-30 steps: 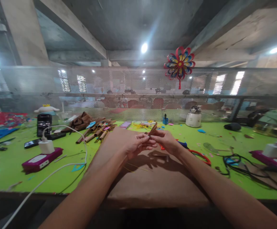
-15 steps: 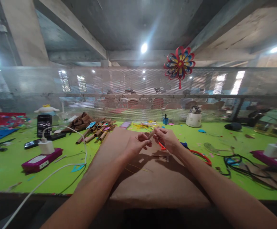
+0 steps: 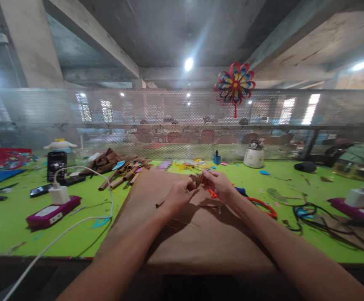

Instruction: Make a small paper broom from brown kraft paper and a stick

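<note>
A small pleated piece of brown paper (image 3: 198,179) spans the gap between my two hands, its folds fanned out. My left hand (image 3: 179,194) is closed, with thumb and fingers pinching the paper's left side. A narrow brown roll (image 3: 160,203) sticks out to the left from behind that hand; whether it is part of the same paper is hidden. On the other side, my right hand (image 3: 217,184) pinches the paper between thumb and fingertips. An orange handle (image 3: 212,193) shows just below the right fingers. Both hands are above a large brown paper sheet (image 3: 201,246).
Brown paper rolls (image 3: 119,179) with yellow strands lie at left, near a phone (image 3: 56,165) and a purple power strip (image 3: 55,212) trailing white cable. To the right are a red-orange loop (image 3: 265,207), black cables (image 3: 310,217) and a white jar (image 3: 253,156). A perforated screen (image 3: 175,125) stands behind.
The brown paper between my hands now shows spread pleats. My left hand has turned and moved slightly left, and a brown roll end has come into sight beside it.
</note>
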Tool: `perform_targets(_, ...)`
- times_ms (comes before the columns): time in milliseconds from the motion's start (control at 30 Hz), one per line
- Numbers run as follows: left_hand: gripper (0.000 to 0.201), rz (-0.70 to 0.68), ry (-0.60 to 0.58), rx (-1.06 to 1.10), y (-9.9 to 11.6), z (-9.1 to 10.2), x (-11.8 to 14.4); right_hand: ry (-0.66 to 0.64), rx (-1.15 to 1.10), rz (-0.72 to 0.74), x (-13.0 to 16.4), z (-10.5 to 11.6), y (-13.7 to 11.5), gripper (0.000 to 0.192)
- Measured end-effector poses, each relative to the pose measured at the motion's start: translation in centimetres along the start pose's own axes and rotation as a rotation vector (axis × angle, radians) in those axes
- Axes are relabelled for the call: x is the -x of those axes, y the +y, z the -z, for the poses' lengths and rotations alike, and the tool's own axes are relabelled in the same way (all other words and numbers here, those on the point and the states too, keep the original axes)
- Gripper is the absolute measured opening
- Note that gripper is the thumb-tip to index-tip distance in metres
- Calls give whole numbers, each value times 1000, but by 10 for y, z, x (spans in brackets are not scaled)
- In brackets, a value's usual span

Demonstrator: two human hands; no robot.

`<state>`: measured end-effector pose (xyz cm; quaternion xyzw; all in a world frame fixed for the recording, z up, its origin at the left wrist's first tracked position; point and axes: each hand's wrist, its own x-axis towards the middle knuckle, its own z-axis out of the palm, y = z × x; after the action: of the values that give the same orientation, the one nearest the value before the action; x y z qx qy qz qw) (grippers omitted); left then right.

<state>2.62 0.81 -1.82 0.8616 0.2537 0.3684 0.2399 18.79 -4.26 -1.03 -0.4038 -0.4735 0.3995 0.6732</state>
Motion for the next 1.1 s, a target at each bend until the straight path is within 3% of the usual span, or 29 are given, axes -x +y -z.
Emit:
perform_targets(267,11,-134,18,-224,1,0,3,82,87,6,0,0,-3,39)
perform_targets(400,10,-88,-4,-228,4,1,4,79,111,0,-1,2,-1,39)
perform_targets(533,16,41,-36,-80,14,3,3,73,122,-1,-3,4,2,38)
perform_targets(767,17,336,-186,471,15,6,-2,35,150,-3,-4,7,4,36)
perform_targets(933,28,399,-216,695,10,8,0,10,170,2,-4,6,5,36)
perform_targets(1100,29,409,-257,755,9,7,2,-9,182,-11,-3,5,6,37)
